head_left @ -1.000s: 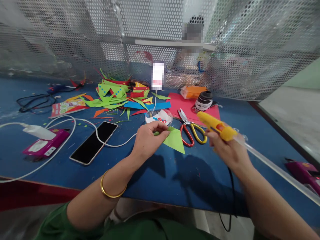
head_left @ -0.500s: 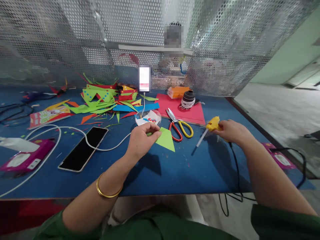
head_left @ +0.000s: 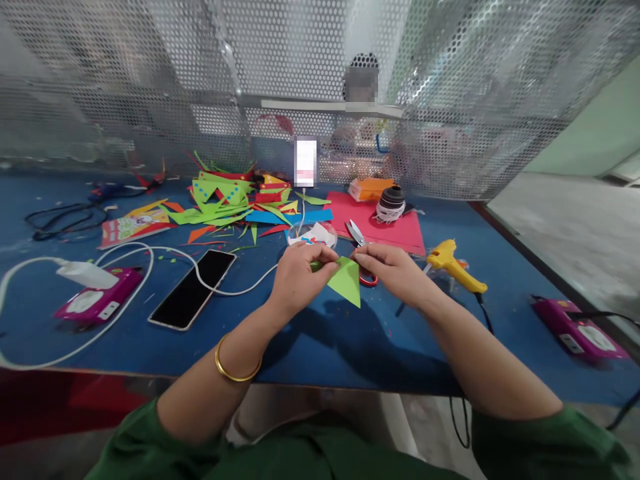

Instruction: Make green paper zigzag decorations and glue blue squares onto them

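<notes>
A folded-looking piece of light green paper (head_left: pixel 346 284) is held up above the blue table between my two hands. My left hand (head_left: pixel 306 277) pinches its upper left side between thumb and fingers. At the paper's upper right edge, the fingertips of my right hand (head_left: pixel 395 272) are closed on it. Behind my right hand lie the scissors (head_left: pixel 356 233), with their handles partly hidden. A yellow hot glue gun (head_left: pixel 454 265) rests on the table to the right of that hand, its nozzle end partly covered by the hand.
Green paper scraps (head_left: pixel 215 212) and a blue strip (head_left: pixel 290 215) lie at the back, near a shallow dish (head_left: pixel 327 235). A red sheet (head_left: pixel 345 207) carries a string spool (head_left: pixel 391 203). A phone (head_left: pixel 193 290), white cable and purple power strips (head_left: pixel 103 297) flank my arms. Perforated metal stands behind.
My right hand has let go of the glue gun, leaving it on the table, and moved left to the green paper. My left hand still holds the paper. The view has shifted slightly.
</notes>
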Demonstrator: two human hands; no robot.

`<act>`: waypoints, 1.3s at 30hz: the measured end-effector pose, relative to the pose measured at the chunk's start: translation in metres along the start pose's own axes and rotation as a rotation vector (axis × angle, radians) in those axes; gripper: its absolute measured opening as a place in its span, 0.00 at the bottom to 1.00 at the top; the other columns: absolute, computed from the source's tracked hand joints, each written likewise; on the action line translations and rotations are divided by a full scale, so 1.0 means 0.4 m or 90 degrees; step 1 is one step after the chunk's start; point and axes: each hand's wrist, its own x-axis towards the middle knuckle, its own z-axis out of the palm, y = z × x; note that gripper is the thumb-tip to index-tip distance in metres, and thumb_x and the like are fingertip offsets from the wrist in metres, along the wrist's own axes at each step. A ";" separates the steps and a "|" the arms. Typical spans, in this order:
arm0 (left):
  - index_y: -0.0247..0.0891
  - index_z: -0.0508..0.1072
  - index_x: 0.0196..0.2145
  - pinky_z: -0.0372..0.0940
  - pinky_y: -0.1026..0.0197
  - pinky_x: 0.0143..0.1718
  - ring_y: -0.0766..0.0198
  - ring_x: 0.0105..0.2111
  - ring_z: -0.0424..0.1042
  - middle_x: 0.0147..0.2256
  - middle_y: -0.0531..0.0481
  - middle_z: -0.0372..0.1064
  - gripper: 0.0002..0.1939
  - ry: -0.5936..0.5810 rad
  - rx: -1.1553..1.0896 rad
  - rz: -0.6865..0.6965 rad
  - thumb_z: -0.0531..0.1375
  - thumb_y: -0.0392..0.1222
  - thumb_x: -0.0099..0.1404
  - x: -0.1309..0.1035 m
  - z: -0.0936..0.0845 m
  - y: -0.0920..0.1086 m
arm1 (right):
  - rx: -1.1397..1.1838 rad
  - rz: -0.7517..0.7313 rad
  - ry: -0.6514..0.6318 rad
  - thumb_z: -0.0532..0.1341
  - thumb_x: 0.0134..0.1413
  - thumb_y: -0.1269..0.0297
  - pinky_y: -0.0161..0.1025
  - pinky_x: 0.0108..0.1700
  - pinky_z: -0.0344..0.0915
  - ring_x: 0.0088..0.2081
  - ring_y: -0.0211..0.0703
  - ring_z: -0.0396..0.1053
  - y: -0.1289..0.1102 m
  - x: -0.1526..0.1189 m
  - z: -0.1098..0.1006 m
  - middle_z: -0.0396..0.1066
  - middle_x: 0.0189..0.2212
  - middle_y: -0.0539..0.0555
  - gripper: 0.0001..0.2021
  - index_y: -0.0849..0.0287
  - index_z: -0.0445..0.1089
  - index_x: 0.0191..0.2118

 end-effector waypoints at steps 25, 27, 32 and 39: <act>0.39 0.78 0.31 0.63 0.56 0.45 0.59 0.37 0.74 0.32 0.48 0.78 0.14 -0.163 -0.002 0.100 0.56 0.45 0.68 0.016 0.012 -0.019 | 0.036 -0.169 0.132 0.58 0.58 0.68 0.36 0.34 0.64 0.30 0.36 0.65 0.049 -0.041 0.023 0.71 0.28 0.49 0.08 0.58 0.74 0.38; 0.39 0.77 0.30 0.64 0.56 0.44 0.59 0.36 0.74 0.32 0.48 0.78 0.12 -0.168 -0.007 0.099 0.57 0.44 0.66 0.015 0.013 -0.018 | 0.042 -0.157 0.131 0.59 0.58 0.68 0.36 0.35 0.65 0.31 0.36 0.66 0.048 -0.041 0.023 0.72 0.29 0.49 0.07 0.58 0.74 0.39; 0.39 0.75 0.27 0.64 0.59 0.39 0.60 0.33 0.74 0.30 0.48 0.78 0.09 -0.130 -0.046 0.074 0.59 0.39 0.64 0.006 0.016 -0.014 | 0.154 -0.045 0.112 0.61 0.57 0.59 0.36 0.32 0.63 0.30 0.37 0.67 0.037 -0.035 0.030 0.73 0.30 0.50 0.09 0.57 0.74 0.39; 0.39 0.72 0.24 0.64 0.57 0.42 0.61 0.35 0.75 0.31 0.49 0.79 0.11 -0.023 -0.060 0.138 0.60 0.37 0.64 -0.002 0.023 -0.012 | 0.294 0.093 0.085 0.71 0.42 0.56 0.38 0.34 0.65 0.30 0.38 0.69 0.009 -0.024 0.048 0.74 0.30 0.50 0.16 0.58 0.71 0.36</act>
